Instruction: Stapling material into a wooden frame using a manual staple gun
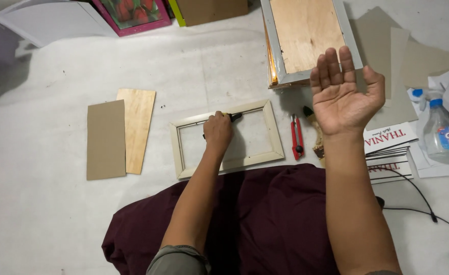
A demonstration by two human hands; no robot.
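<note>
On the pale floor, the left hand [217, 131] grips a dark-handled tool [233, 117] against the small cream picture frame [227, 138] while the right hand [344, 94] hovers empty, fingers spread wide, so the unbraced frame could slide and the tool slip.

cream frame [226, 139] — red cutter [297, 136]

A framing workshop floor: picture frames [227, 138], plywood backing boards [137, 128], cutter [296, 135].
</note>
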